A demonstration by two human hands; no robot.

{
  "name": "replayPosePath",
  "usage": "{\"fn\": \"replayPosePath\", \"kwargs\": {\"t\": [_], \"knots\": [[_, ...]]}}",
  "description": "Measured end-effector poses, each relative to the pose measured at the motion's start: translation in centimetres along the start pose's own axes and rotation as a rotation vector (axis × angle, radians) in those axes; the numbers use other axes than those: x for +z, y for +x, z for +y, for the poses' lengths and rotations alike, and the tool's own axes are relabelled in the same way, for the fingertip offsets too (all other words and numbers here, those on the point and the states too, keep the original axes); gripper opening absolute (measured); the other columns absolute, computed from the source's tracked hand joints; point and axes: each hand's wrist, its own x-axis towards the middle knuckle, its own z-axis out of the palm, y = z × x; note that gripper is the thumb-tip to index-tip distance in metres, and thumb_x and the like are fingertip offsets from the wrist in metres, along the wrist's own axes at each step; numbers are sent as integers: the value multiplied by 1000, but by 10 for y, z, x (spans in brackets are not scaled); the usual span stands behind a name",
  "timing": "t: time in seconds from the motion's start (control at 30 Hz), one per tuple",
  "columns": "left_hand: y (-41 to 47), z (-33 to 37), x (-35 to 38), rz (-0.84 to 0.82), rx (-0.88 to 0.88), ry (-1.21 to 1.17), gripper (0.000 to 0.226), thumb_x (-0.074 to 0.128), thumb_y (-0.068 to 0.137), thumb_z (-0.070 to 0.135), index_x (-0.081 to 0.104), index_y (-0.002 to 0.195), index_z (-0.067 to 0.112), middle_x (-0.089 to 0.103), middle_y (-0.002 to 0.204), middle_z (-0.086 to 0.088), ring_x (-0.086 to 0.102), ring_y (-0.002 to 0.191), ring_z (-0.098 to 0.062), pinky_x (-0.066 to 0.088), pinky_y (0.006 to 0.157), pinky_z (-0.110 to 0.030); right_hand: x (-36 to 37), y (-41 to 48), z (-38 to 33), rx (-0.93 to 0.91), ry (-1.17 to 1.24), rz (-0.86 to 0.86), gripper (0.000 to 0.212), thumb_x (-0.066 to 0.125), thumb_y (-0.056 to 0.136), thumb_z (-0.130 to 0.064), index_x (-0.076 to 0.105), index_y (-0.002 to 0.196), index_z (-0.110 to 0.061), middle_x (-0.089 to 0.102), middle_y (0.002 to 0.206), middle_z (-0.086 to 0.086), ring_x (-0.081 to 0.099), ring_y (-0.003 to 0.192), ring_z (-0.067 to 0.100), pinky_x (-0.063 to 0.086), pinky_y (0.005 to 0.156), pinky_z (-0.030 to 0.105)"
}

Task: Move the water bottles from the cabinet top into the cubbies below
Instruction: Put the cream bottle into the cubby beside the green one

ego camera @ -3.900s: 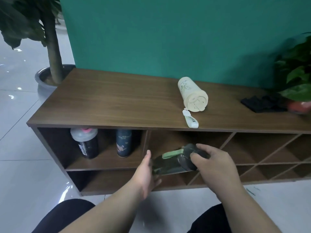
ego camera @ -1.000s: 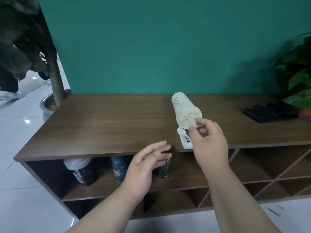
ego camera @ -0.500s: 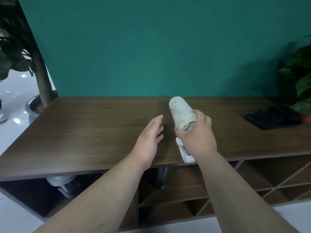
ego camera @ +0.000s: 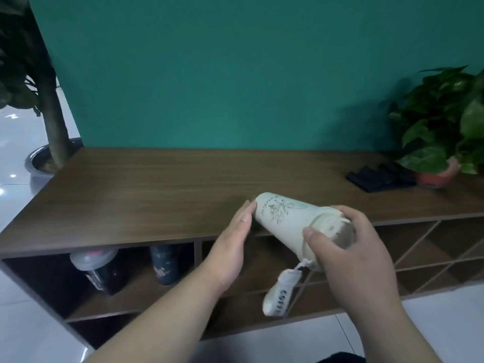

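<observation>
A cream bottle (ego camera: 290,218) with a leaf print lies on its side in the air at the front edge of the wooden cabinet top (ego camera: 157,195). My right hand (ego camera: 351,255) grips its lid end. My left hand (ego camera: 230,244) rests flat against its base, fingers straight. A white strap tag (ego camera: 279,294) dangles from the lid. In the upper left cubby (ego camera: 131,279) stand a black shaker with a grey lid (ego camera: 97,268) and a dark patterned bottle (ego camera: 165,263). The bottle in the middle cubby is hidden behind my left hand.
A black folded cloth (ego camera: 379,176) and a potted green plant (ego camera: 445,132) sit at the cabinet's right end. A tree in a grey pot (ego camera: 49,142) stands on the floor at the left. Diagonal-slat cubbies (ego camera: 432,258) fill the cabinet's right side.
My right hand has lifted the cream bottle off the cabinet top and brought it forward over the front edge. My left hand has moved in against its base. The strap now hangs free.
</observation>
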Motion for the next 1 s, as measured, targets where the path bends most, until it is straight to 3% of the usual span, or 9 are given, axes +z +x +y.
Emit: {"fn": "replayPosePath", "kwargs": {"t": [0.13, 0.23, 0.33, 0.4, 0.5, 0.6, 0.73, 0.9, 1.0], "knots": [[-58, -37, 31, -2, -68, -66, 79, 50, 77, 83, 52, 141, 38, 36, 160, 14, 27, 149, -4, 14, 126, -47, -27, -27, 8, 39, -24, 0, 48, 72, 73, -47, 51, 115, -41, 57, 105, -20, 54, 90, 1, 43, 73, 35], [-84, -59, 43, -1, -261, -180, 92, 54, 69, 87, 49, 145, 35, 41, 157, 13, 32, 147, -5, 15, 125, -45, -19, -30, 20, 101, -138, -55, 51, 66, 70, -56, 49, 115, -39, 59, 101, -17, 61, 88, 10, 52, 78, 42], [-88, -80, 41, 54, -502, -229, 101, 57, 55, 91, 59, 137, 32, 62, 138, 14, 53, 132, -8, 27, 121, -41, 10, -24, 47, 163, -282, -134, 56, 63, 68, -53, 52, 120, -35, 63, 107, -7, 62, 91, 16, 51, 77, 39], [-83, -99, 34, 132, -601, -244, 104, 62, 45, 93, 65, 130, 33, 65, 135, 13, 55, 130, -9, 26, 121, -44, 27, -20, 60, 193, -297, -164, 50, 64, 71, -49, 55, 117, -32, 63, 105, -4, 60, 88, 17, 50, 74, 37], [-72, -105, 32, 143, -680, -303, 73, 51, 77, 79, 67, 126, 27, 72, 125, 5, 64, 119, -15, 39, 113, -45, 44, -3, 76, 197, -292, -178, 29, 63, 73, -46, 54, 94, -28, 63, 94, -5, 58, 78, 11, 50, 69, 35], [-54, -116, 34, 163, -661, -339, 51, 41, 97, 59, 65, 120, 20, 72, 116, -3, 68, 107, -22, 52, 96, -40, 59, 18, 92, 181, -321, -182, 32, 61, 70, -52, 55, 88, -27, 63, 89, -4, 59, 76, 13, 49, 66, 35], [-24, -140, 37, 175, -750, -435, 63, 50, 82, 72, 63, 127, 30, 77, 115, -2, 66, 115, -24, 40, 111, -47, 78, 46, 108, 212, -321, -163, 39, 59, 66, -58, 56, 88, -27, 65, 88, -2, 61, 75, 16, 51, 68, 35], [4, -163, 43, 155, -783, -359, 44, 35, 96, 65, 65, 115, 39, 79, 90, 19, 63, 108, -6, 35, 101, -35, 99, 79, 125, 257, -344, -126, 49, 57, 60, -63, 56, 94, -27, 66, 88, -1, 65, 74, 20, 57, 72, 41], [18, -175, 41, 154, -725, -243, 43, 38, 94, 65, 69, 106, 39, 73, 96, 26, 55, 118, -3, 24, 115, -35, 106, 93, 130, 275, -349, -118, 52, 57, 60, -60, 57, 97, -23, 66, 90, 1, 64, 76, 22, 55, 73, 39]]}}
